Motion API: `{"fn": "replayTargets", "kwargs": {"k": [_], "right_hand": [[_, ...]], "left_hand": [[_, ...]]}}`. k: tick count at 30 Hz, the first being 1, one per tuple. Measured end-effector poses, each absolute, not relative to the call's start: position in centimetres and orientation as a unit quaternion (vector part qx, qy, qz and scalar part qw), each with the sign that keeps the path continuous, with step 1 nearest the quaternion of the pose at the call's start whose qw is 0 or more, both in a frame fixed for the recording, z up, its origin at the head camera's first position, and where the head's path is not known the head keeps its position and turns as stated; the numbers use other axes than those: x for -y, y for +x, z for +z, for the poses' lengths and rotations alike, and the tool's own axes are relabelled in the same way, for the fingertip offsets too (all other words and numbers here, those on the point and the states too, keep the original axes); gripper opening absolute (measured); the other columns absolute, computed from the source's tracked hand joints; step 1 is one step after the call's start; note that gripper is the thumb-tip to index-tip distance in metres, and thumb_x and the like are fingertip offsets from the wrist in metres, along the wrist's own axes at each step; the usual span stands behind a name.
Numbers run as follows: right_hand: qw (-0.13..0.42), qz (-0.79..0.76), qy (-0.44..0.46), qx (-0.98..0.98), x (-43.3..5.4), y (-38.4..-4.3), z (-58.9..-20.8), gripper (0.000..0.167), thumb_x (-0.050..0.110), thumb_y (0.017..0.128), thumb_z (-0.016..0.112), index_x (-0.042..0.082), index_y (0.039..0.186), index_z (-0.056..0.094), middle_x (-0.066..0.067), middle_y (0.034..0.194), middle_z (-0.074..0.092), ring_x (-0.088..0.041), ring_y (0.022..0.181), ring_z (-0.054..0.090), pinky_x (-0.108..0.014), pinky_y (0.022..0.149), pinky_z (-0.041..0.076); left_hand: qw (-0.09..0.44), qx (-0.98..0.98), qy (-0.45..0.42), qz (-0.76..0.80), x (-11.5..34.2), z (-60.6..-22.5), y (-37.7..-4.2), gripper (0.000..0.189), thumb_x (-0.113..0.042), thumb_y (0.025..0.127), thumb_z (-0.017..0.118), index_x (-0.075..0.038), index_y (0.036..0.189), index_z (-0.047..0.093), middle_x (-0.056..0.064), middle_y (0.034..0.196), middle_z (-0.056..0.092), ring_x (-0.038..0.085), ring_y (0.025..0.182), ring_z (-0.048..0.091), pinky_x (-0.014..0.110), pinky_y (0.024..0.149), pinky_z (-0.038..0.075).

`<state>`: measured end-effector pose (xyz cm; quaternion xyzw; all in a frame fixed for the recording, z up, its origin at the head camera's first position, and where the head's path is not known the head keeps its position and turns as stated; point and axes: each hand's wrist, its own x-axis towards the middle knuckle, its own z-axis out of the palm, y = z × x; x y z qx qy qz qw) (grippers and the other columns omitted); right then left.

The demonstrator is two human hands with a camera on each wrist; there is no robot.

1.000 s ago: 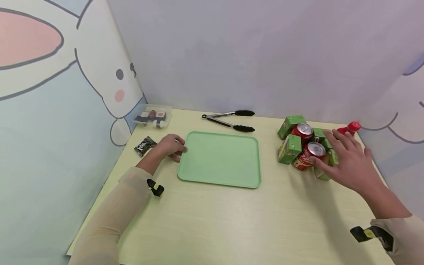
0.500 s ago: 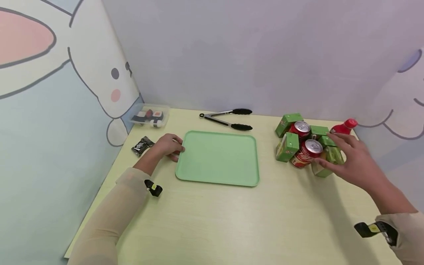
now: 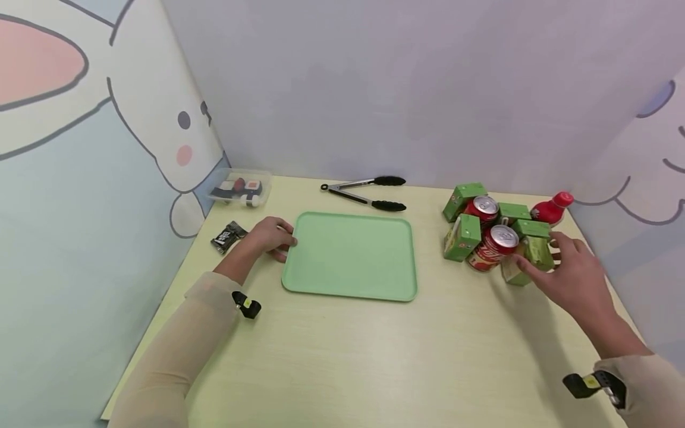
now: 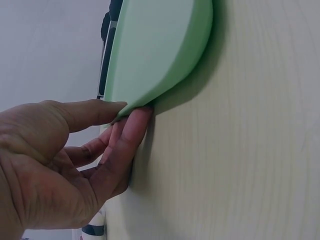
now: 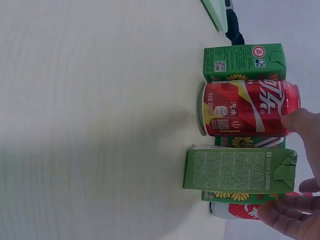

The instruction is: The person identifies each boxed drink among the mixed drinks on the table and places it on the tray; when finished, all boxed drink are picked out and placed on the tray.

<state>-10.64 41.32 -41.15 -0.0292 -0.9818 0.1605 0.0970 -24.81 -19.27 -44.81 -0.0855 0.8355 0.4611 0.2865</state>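
Observation:
My left hand (image 3: 269,235) pinches the left edge of a light green tray (image 3: 350,255), thumb on top of the rim and fingers beneath it, as the left wrist view shows. My right hand (image 3: 578,276) is at the front of a cluster of drinks on the right. Its thumb and fingers spread around the upper part of a green drink carton (image 5: 240,170). The thumb tip is beside a red cola can (image 5: 247,107); the other fingers bend down past the carton's far side. Another red can (image 3: 485,207) stands behind.
More green cartons (image 3: 462,238) stand around the cans, with a red-capped bottle (image 3: 551,209) behind at the right. Black-handled tongs (image 3: 366,193) lie behind the tray. At left are a clear container (image 3: 241,187) of small items and a black wrapped packet (image 3: 228,236).
My right hand has lowered from above the drinks toward the front carton, its fingers bending around it. My left hand keeps its hold on the tray. The view has shifted slightly.

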Motion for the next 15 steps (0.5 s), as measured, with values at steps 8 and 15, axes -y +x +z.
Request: {"fn": "replayTargets", "kwargs": {"k": [8,15], "right_hand": [[0.101,0.168,-0.064,0.979,-41.15,-10.71,-41.95,0.076,0.041,0.1,0.08,-0.018,0.14,0.055,-0.046,0.123,0.067,-0.059,0.102,0.067,-0.038,0.06,0.051],[0.105,0.163,-0.07,0.978,-40.87,-11.08,-41.81,0.069,0.034,0.098,0.08,-0.021,0.134,0.058,-0.048,0.118,0.068,-0.056,0.09,0.069,-0.034,0.055,0.046]], "left_hand": [[0.286,-0.835,-0.089,0.461,19.05,-44.77,-24.53,0.043,-0.008,0.104,0.075,0.001,0.144,0.06,0.016,0.111,0.068,0.018,0.07,0.076,0.037,0.073,0.072],[0.281,-0.838,-0.093,0.458,19.13,-44.32,-24.55,0.043,-0.008,0.104,0.075,0.001,0.144,0.06,0.017,0.114,0.068,0.017,0.071,0.076,0.037,0.074,0.072]]}}
